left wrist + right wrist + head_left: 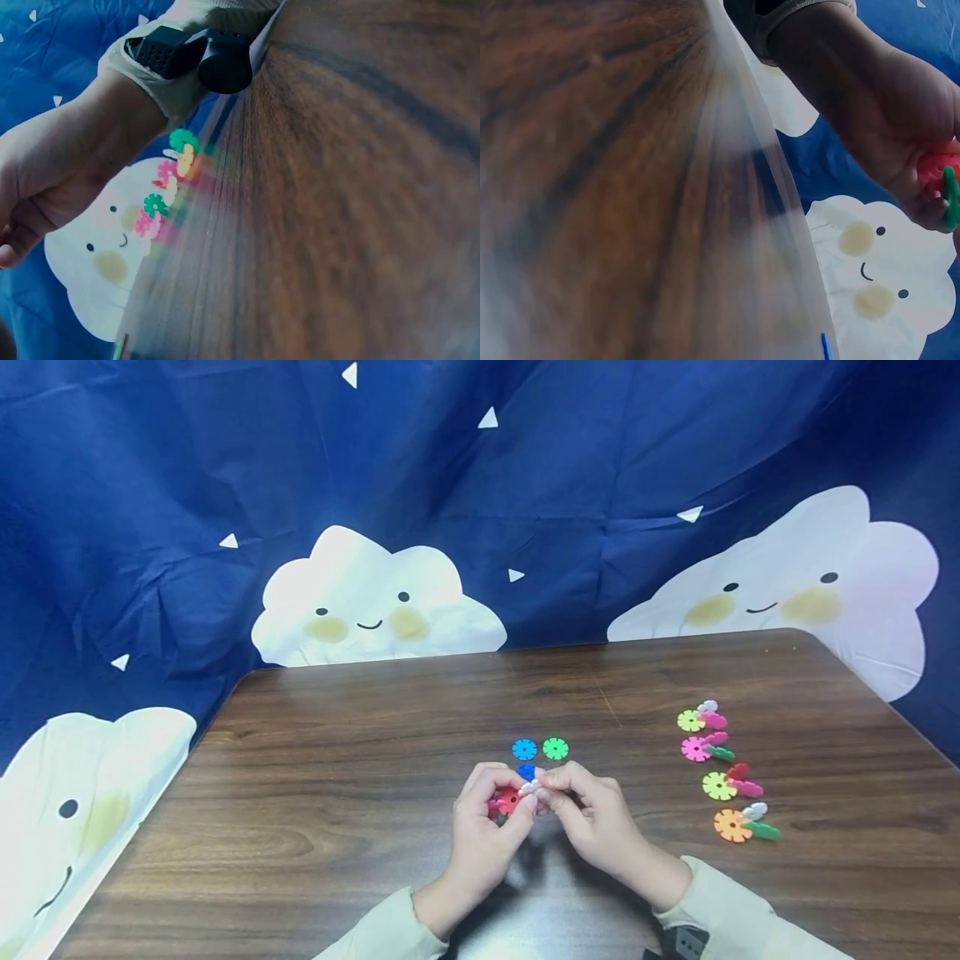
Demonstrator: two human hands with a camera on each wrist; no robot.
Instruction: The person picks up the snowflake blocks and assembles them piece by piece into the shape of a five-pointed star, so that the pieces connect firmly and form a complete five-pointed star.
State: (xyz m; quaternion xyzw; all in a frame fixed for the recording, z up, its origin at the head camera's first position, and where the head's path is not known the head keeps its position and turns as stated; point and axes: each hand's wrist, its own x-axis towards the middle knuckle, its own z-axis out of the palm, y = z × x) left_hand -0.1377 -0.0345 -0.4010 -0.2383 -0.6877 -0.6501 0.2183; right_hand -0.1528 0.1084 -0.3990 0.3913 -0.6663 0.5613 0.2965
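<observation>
In the head view my left hand (483, 822) holds a red notched plastic disc (510, 800) joined to a pink disc (495, 807) and a green one, mostly hidden by the fingers. My right hand (596, 818) meets it and pinches a white disc (529, 787) between thumb and fingers at the red disc's edge. A dark blue disc (527, 772) shows just behind the fingertips; whether it touches them I cannot tell. The right wrist view shows the left hand's green disc (951, 198) and pink disc (931, 169) from below.
A blue disc (525, 749) and a bright green disc (556, 748) lie flat beyond the hands. Along the right side of the brown wooden table (337, 735) stand several joined disc clusters, the nearest with an orange disc (732, 826). A blue cloud-patterned cloth (555, 468) hangs behind.
</observation>
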